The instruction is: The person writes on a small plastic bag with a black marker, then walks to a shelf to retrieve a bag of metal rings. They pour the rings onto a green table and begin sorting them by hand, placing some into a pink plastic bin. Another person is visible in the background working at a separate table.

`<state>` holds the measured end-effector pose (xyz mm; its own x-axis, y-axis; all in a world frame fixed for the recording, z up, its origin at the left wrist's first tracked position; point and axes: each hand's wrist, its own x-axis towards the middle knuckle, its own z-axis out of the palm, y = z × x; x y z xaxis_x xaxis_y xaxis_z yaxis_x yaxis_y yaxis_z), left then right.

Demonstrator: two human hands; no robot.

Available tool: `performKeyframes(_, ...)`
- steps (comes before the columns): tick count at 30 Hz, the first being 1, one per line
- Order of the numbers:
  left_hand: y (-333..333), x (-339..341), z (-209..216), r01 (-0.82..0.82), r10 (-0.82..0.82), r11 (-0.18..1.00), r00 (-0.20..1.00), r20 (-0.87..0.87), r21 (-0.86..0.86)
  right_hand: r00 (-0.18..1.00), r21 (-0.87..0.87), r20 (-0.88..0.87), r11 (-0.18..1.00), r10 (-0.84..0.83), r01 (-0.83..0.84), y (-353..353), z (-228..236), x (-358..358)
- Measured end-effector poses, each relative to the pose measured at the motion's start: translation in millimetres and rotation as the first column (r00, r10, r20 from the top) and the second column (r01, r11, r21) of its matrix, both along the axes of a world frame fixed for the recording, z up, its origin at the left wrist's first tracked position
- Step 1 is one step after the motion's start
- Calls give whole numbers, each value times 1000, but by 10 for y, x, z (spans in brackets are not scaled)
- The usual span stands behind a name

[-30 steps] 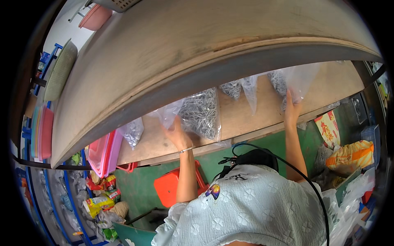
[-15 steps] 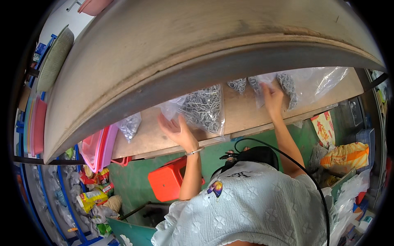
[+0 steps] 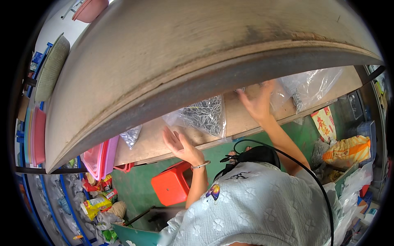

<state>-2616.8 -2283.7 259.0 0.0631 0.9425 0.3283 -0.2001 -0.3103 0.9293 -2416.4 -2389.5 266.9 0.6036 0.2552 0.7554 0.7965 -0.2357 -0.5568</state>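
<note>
My left hand (image 3: 182,148) is open, palm up and fingers apart, just in front of a clear plastic bag (image 3: 205,117) full of small silver hook-like metal pieces. My right hand (image 3: 259,105) has its thumb and fingers spread and is slightly blurred; the upper shelf's edge hides some of its fingertips. Close to its thumb, a few metal pieces (image 3: 240,89) show under that edge. Right of this hand lies a large clear plastic bag (image 3: 314,88), with metal pieces (image 3: 297,101) at its near side. Both hands are over the wooden bench (image 3: 238,123).
A wide upper shelf (image 3: 197,45) overhangs the bench. To the left sit a small bag of silver parts (image 3: 131,136) and pink and purple bins (image 3: 100,153). Below are a red stool (image 3: 168,186) and an orange-white sack (image 3: 348,151). A black cable (image 3: 287,155) runs past my right arm.
My right hand has moved left, off the small bag of metal pieces near the large clear bag. My left hand has drawn slightly back from the full bag. The view has shifted a little.
</note>
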Motion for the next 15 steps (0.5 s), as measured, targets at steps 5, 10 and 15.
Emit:
performKeyframes(5,-31,0,-31,33,-32,999,999,24,-25,982,-327,-177,938,61,-117,494,-100,577)
performKeyframes(10,-33,-128,-56,8,-7,1000,999,39,-26,964,36,-262,998,51,-43,712,-314,736)
performKeyframes(15,-19,-187,-77,35,-33,999,992,118,-12,691,710,-557,696,461,107,531,-355,909)
